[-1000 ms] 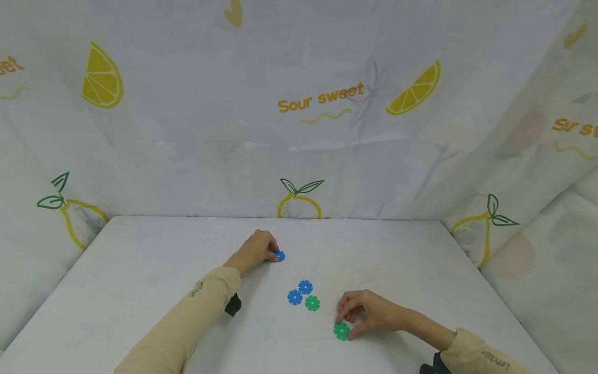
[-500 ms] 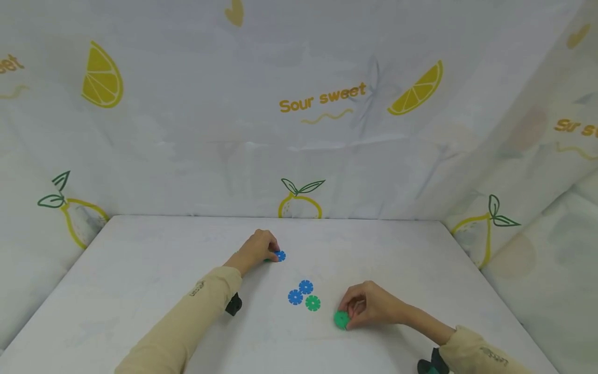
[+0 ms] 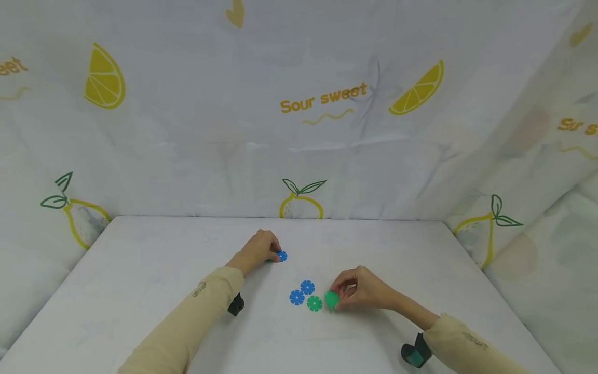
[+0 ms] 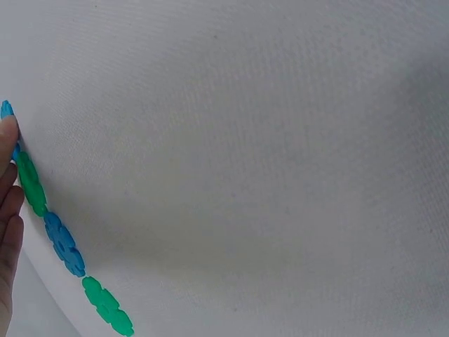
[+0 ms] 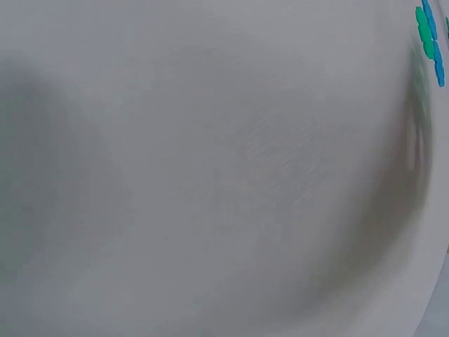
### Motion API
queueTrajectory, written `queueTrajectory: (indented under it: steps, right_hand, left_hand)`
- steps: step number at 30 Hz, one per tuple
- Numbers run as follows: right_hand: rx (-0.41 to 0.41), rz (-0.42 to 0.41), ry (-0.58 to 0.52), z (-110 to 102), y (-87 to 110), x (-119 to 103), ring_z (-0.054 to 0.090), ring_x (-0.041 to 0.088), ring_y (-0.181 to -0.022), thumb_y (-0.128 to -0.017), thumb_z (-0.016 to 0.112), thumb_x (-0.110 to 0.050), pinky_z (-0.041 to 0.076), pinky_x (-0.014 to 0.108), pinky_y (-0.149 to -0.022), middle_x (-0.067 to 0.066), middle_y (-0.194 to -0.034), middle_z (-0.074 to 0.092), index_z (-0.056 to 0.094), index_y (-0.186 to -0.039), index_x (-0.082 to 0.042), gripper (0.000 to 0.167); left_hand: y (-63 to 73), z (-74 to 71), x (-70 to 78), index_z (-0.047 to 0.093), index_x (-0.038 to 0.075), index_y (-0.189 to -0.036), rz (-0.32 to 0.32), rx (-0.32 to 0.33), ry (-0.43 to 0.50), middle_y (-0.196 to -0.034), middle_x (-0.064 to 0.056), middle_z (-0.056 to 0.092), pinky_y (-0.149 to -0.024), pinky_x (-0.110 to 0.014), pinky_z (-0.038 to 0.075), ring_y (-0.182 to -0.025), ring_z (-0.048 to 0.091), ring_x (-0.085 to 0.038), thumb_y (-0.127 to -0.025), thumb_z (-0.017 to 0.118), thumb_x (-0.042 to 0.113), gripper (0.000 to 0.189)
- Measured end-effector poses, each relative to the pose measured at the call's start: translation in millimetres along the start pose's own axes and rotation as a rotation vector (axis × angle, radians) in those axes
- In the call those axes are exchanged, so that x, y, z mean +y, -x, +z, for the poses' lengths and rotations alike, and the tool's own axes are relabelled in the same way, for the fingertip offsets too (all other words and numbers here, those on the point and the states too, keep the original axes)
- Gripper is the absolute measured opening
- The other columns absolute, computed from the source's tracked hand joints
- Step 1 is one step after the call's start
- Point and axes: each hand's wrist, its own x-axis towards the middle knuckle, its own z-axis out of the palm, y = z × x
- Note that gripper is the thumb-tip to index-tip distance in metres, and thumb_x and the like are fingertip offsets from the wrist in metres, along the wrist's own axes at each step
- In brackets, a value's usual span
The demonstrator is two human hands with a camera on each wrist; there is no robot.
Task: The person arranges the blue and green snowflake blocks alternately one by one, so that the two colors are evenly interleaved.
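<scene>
My left hand (image 3: 256, 252) pinches a blue snowflake building disc (image 3: 282, 256) at the table's far middle. The left wrist view shows its thumb (image 4: 8, 135) over that disc, with a green disc (image 4: 31, 184), another blue disc (image 4: 64, 244) and another green disc (image 4: 107, 307) in line. Between thumb and fingers, my right hand (image 3: 366, 290) holds a green snowflake building disc (image 3: 331, 299). Just left of it lie a green disc (image 3: 314, 303) and two blue discs, one nearer (image 3: 296, 297), one farther (image 3: 307, 287). The right wrist view does not show the right hand clearly.
A white-covered table (image 3: 187, 234) spans the work area. Behind it hangs a white cloth (image 3: 196, 145) printed with lemons and lettering. Dark wrist cameras sit under the left sleeve (image 3: 235, 305) and the right sleeve (image 3: 417, 352).
My right hand has lifted the green disc from the table and carried it forward and left, close to the three loose discs. My left hand stays in place on the blue disc.
</scene>
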Motion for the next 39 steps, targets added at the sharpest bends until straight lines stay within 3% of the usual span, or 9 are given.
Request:
queueTrajectory:
  steps: [13,28,39]
  right_hand:
    - [0.058,0.016,0.092,-4,-40.3,2,0.059,0.010,-0.072,-0.074,0.082,-0.006,0.056,0.023,-0.071,0.005,-0.088,0.069,0.072,-0.095,0.001,0.025]
    - [0.103,0.070,0.156,-5,-88.7,7,0.057,0.008,-0.065,-0.072,0.084,-0.008,0.050,0.018,-0.063,0.000,-0.075,0.067,0.073,-0.093,0.000,0.025]
    - [0.129,0.113,0.196,-1,-113.7,10,0.057,0.007,-0.067,-0.073,0.083,-0.010,0.050,0.018,-0.064,0.002,-0.081,0.069,0.074,-0.093,-0.001,0.024]
  left_hand:
    - [0.7,-0.9,1.8,0.073,0.002,-0.085,-0.013,0.006,-0.021,-0.086,-0.006,0.069,-0.082,-0.033,0.052,-0.088,0.063,-0.020,-0.074,0.081,0.005,0.014]
    - [-1.3,-0.1,1.4,0.074,0.003,-0.086,-0.016,-0.020,-0.029,-0.087,-0.005,0.067,-0.082,-0.033,0.052,-0.084,0.060,-0.017,-0.075,0.080,0.006,0.014]
    - [-2.9,0.1,1.6,0.074,0.003,-0.087,-0.024,-0.033,-0.042,-0.086,-0.004,0.066,-0.081,-0.033,0.052,-0.084,0.061,-0.017,-0.075,0.080,0.007,0.014]
